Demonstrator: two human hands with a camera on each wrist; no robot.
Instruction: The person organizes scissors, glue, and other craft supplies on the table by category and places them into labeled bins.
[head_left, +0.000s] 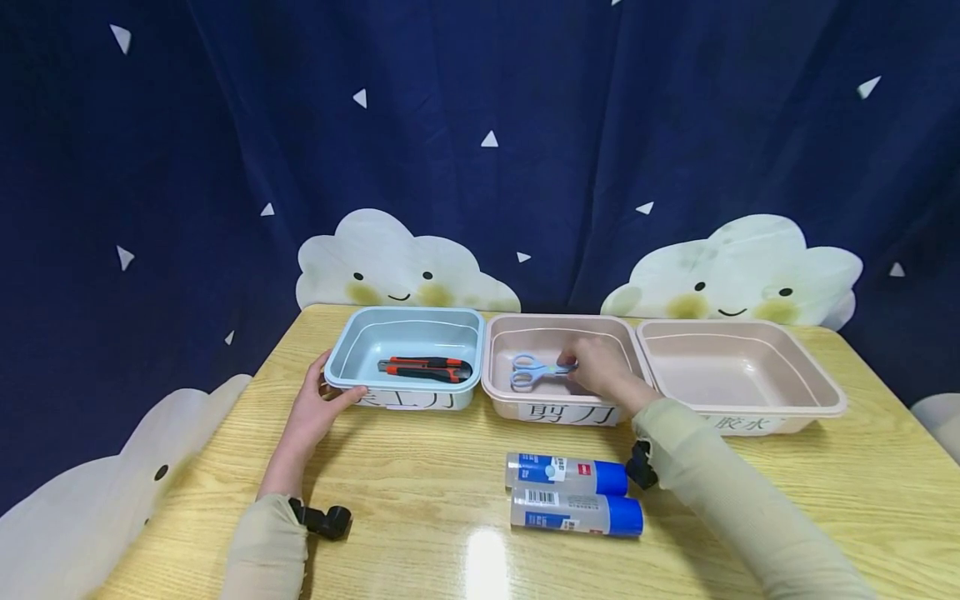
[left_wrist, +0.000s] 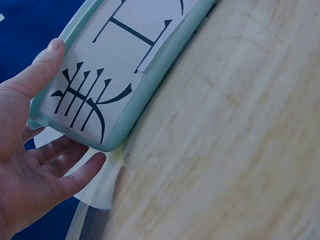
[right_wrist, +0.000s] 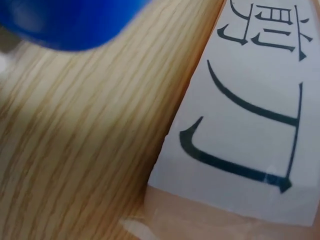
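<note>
Right grip [head_left: 600, 367] pinching blue-handled scissors [head_left: 543, 370] by blade end; likely proving light, stiff, smooth, best being held mid-length. Left grip [head_left: 318, 412] holding corner of blue bin [head_left: 408, 333].

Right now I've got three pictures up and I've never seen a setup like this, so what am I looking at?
There's no machine, just a person's bare hands. The wide picture comes from a head camera; the close-ups come from a small camera on each wrist. On the wooden table stand a light-blue bin with two utility knives, a middle pink bin and a right pink bin; nearer the person lie two blue-capped glue bottles. The left hand holds the light-blue bin's near left corner. The right hand pinches blue scissors by the blade end at the middle pink bin.
</note>
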